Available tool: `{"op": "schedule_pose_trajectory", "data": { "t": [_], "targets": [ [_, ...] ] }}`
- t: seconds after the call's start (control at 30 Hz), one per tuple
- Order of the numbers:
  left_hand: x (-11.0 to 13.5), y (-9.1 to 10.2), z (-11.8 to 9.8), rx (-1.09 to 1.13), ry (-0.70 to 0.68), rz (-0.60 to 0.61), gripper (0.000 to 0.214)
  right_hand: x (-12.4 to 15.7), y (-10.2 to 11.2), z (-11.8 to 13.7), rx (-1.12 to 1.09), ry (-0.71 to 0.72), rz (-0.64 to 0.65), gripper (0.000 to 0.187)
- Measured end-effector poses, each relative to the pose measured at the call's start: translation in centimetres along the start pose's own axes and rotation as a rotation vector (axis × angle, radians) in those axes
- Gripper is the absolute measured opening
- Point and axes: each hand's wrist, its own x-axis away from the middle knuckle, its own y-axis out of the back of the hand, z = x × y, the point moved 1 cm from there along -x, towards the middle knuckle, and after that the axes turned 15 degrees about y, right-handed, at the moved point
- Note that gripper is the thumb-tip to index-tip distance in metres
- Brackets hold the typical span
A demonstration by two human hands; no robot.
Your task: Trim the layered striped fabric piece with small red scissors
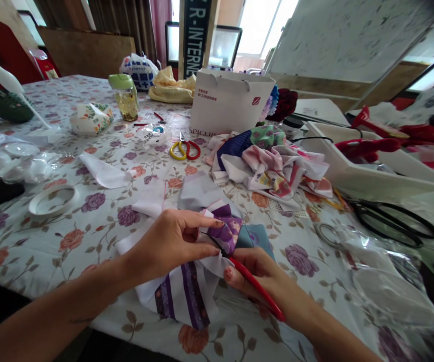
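Observation:
My left hand (168, 246) pinches a bunched piece of purple-and-white striped patchwork fabric (187, 296) between thumb and fingertips. A purple floral patch (226, 234) sits beside those fingertips. My right hand (256, 281) grips a slim red-handled cutting tool (256, 286), and its thin dark tip reaches into the fabric near my left fingers. The tool's tip is partly hidden by the cloth, so its exact type is unclear. A pale blue cloth (254, 240) lies just behind my right hand.
The floral tablecloth (70, 239) holds yellow-and-red scissors (185, 149), black scissors (394, 223), a heap of fabric scraps (269, 166), a white tape roll (53, 199) and crumpled clear plastic (383, 276). A white paper bag (232, 103) stands behind the scraps.

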Motion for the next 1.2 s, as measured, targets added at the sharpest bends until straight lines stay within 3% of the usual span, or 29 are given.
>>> {"op": "schedule_pose_trajectory", "data": {
  "t": [0.67,0.93,1.1,1.2],
  "targets": [
    [-0.1,-0.1,0.0,0.028,-0.058,-0.003,0.039,-0.3,-0.2,-0.1,-0.042,0.014,-0.033,0.056],
    [-0.5,-0.2,0.5,0.101,-0.025,0.03,0.041,-0.5,-0.3,0.4,-0.035,-0.011,-0.037,0.058],
    [-0.8,0.0,0.3,0.187,0.077,0.108,0.045,-0.6,0.3,0.8,0.023,-0.012,-0.037,0.057],
    [-0.7,0.3,-0.2,0.269,0.095,0.075,0.037,-0.6,0.7,0.3,-0.005,-0.015,-0.045,0.056]
  ]
}}
